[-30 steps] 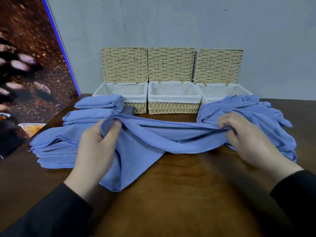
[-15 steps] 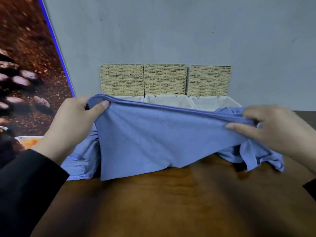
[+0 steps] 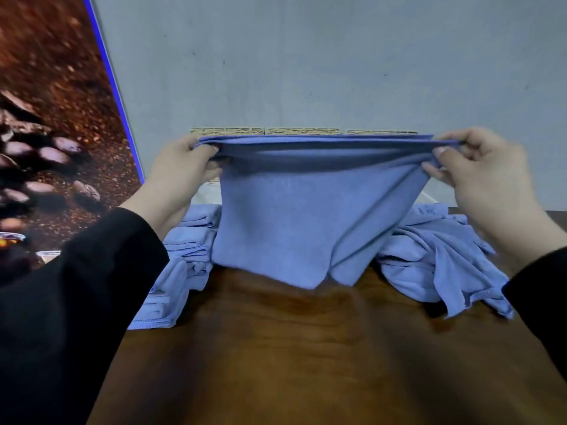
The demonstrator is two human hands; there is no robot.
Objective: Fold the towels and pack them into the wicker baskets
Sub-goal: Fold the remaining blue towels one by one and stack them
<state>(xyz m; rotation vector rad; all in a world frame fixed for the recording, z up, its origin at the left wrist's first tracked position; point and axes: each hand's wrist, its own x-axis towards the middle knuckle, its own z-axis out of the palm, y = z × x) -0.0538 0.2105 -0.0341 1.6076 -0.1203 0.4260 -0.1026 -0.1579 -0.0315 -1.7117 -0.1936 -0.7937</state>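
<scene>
Staged indoor workspace: wooden table [image 3: 306, 363], plain grey wall [image 3: 306, 56], printed backdrop [image 3: 46, 118].

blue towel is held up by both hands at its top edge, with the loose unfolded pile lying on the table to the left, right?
Not quite. Both the left hand and right hand do hold the blue towel up by its top edge, but the head view shows the loose unfolded pile on the right; folded towels lie left.
</scene>
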